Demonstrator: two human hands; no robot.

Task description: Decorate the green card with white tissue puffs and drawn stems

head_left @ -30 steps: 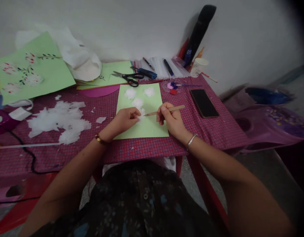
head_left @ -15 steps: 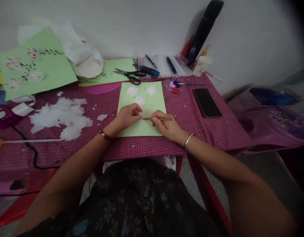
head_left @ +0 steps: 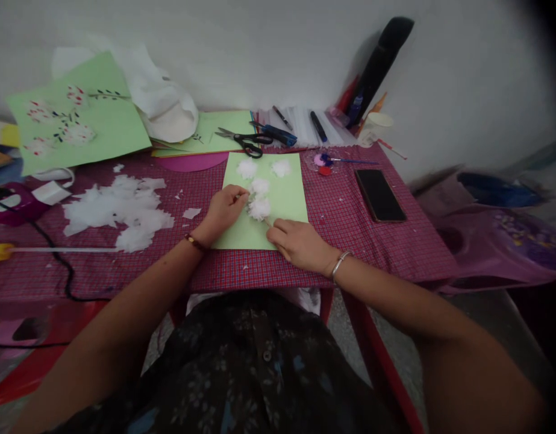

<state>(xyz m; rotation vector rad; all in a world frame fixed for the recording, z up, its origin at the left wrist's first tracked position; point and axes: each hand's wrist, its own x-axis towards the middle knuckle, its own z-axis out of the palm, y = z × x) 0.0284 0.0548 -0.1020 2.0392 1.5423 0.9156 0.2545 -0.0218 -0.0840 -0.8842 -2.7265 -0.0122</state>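
Observation:
A light green sheet (head_left: 289,199) lies before me with several fluffy white paper tufts on it. The lowest tuft (head_left: 259,208) sits between my hands. My left hand (head_left: 226,208) is closed in a pinch at that tuft's left edge; whatever its fingertips hold is too small to name. On the lower right of the sheet, my right hand (head_left: 296,241) is wrapped round a thin brown stick (head_left: 267,223), whose tip points at the tuft. Most of the stick is hidden by the fingers.
Torn white paper (head_left: 119,211) is heaped at the left, below a decorated green sheet (head_left: 115,126). Black scissors (head_left: 248,141) and pens lie behind. At the right are a phone (head_left: 379,194), a paintbrush (head_left: 354,161) and a paper cup (head_left: 377,120).
The lowest tuft now shows fully, with my left hand beside it. My right hand has moved slightly down and left, and its stick is now mostly covered. The camera view has shifted a little.

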